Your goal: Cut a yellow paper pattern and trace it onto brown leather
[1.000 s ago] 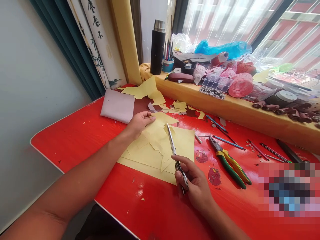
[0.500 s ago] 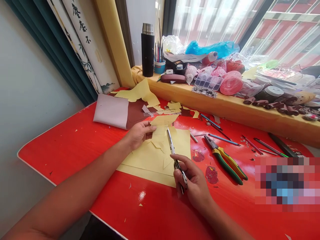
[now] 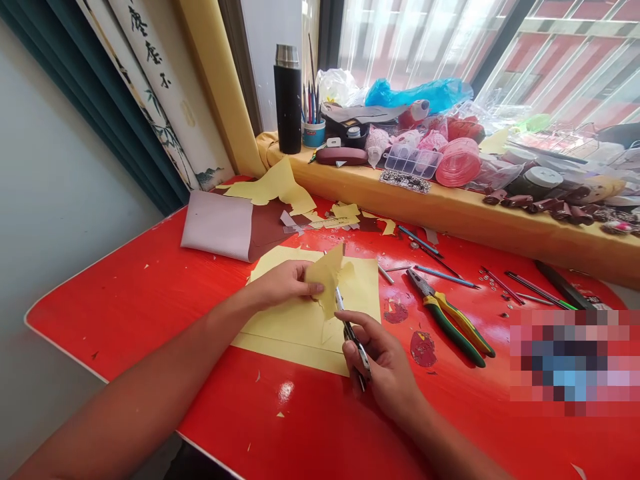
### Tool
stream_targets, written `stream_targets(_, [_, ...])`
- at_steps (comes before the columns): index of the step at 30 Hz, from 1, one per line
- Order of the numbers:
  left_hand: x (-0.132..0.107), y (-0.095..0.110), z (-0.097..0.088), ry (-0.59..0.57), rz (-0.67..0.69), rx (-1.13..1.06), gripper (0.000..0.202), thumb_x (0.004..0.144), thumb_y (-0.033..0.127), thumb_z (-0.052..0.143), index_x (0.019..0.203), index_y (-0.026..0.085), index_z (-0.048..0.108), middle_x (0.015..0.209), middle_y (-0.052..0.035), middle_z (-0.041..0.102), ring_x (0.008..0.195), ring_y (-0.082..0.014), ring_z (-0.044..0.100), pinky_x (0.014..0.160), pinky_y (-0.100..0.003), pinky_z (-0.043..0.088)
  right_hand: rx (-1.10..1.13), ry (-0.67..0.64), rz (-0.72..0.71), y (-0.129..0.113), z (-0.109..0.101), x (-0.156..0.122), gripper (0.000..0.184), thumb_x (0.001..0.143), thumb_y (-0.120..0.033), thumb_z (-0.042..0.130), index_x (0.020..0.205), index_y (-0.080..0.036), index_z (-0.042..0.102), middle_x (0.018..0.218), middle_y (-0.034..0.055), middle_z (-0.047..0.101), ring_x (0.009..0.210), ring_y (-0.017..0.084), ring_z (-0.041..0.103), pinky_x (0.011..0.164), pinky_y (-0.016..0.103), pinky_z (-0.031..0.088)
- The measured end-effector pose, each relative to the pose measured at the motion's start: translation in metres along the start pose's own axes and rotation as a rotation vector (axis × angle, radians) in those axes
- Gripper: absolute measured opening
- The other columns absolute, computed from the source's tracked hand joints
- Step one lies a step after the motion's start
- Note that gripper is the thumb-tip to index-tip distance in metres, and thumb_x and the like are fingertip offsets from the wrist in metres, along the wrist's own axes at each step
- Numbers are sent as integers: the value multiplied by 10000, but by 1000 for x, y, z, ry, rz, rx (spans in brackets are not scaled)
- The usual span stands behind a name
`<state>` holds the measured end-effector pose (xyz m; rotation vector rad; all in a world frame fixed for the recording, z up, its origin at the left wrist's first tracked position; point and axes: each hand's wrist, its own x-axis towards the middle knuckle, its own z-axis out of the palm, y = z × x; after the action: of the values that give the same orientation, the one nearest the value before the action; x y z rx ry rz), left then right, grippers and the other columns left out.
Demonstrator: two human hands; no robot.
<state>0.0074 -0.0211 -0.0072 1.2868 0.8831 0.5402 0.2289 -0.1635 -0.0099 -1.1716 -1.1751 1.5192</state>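
My left hand (image 3: 284, 285) pinches a small piece of yellow paper (image 3: 327, 277) between thumb and fingers, its pencilled face turned away. My right hand (image 3: 380, 350) is closed around scissors (image 3: 356, 343) with silver blades and dark handles. The blades point up and away from me, against or very near the right edge of the small piece; I cannot tell whether they bite into it. Beneath both lie larger yellow sheets (image 3: 290, 340) flat on the red table (image 3: 235, 413).
Pliers (image 3: 447, 320) with green and yellow handles lie to the right, near pencils (image 3: 447, 277) and slim rods. Behind are yellow scraps (image 3: 280, 189) and a folded brown-and-mauve sheet (image 3: 217, 225). A black flask (image 3: 287, 107) and cluttered craft supplies line the sill (image 3: 345, 173).
My left hand has drawn the small yellow paper nearer and tilted it, so its pencil lines no longer show. The scissors have stayed close beside it. The view has shifted slightly.
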Motion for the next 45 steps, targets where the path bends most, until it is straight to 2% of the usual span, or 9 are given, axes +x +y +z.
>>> stream_targets(4, [-4, 2, 0, -21, -57, 9, 390, 770, 577, 883, 912, 227, 785, 812, -52, 759, 645, -194, 674, 569, -285, 528, -3, -13, 4, 2, 0, 0, 519, 941, -587, 756, 1302, -217, 699, 652, -85, 457, 446, 98, 437, 405, 218, 359])
stream_targets(8, [-3, 3, 0, 22, -33, -1, 424, 817, 626, 829, 851, 208, 767, 753, -40, 724, 604, -167, 632, 555, -270, 490, 2, -17, -3, 3, 0, 0, 506, 946, -583, 753, 1297, -222, 701, 644, -87, 456, 444, 98, 437, 411, 219, 343])
stream_targets(13, [3, 1, -3, 155, 15, -53, 439, 778, 605, 869, 864, 182, 785, 788, -58, 760, 639, -179, 664, 596, -284, 511, 16, -19, 4, 3, 0, 1, 551, 931, -630, 756, 1299, -224, 696, 644, -93, 454, 421, 94, 441, 397, 222, 367])
stream_targets(17, [9, -3, -11, 279, 49, -69, 497, 723, 573, 917, 1011, 185, 800, 947, -82, 813, 768, -219, 738, 652, -302, 561, 14, -24, 8, 0, 0, 0, 563, 926, -642, 757, 1297, -224, 690, 638, -98, 444, 411, 98, 469, 381, 219, 376])
stream_targets(21, [10, -3, -16, 335, 86, -53, 547, 728, 581, 910, 1095, 192, 793, 1033, -87, 821, 882, -255, 770, 713, -332, 600, 12, -25, 16, -3, 1, -1, 560, 923, -654, 752, 1287, -232, 690, 626, -108, 405, 407, 102, 453, 368, 232, 436])
stream_targets(25, [8, 2, -15, 374, 115, -65, 546, 734, 591, 897, 1088, 187, 798, 1008, -79, 818, 856, -241, 762, 704, -324, 598, -6, -45, 22, -2, 1, -1, 574, 916, -668, 754, 1288, -234, 695, 638, -101, 416, 409, 101, 460, 367, 236, 460])
stream_targets(31, [8, 3, -14, 443, 118, -83, 516, 718, 540, 909, 1062, 180, 777, 1003, -84, 818, 811, -237, 758, 683, -329, 603, -21, -54, -13, 1, 0, -3, 560, 939, -657, 738, 1303, -233, 700, 641, -92, 443, 408, 99, 471, 370, 224, 418])
stream_targets(38, [7, 0, -12, 434, 194, -8, 475, 797, 525, 859, 1113, 188, 747, 1082, -83, 810, 892, -247, 765, 753, -340, 609, 17, -55, -14, 3, 0, -3, 558, 937, -650, 740, 1309, -237, 694, 651, -95, 449, 385, 95, 501, 374, 229, 461])
stream_targets(45, [5, 4, -8, 369, 176, -108, 536, 781, 569, 875, 1144, 187, 777, 1052, -76, 814, 852, -228, 748, 719, -318, 589, 41, -60, -21, 2, 1, -3, 543, 946, -657, 734, 1306, -253, 692, 646, -99, 439, 393, 88, 483, 373, 214, 455])
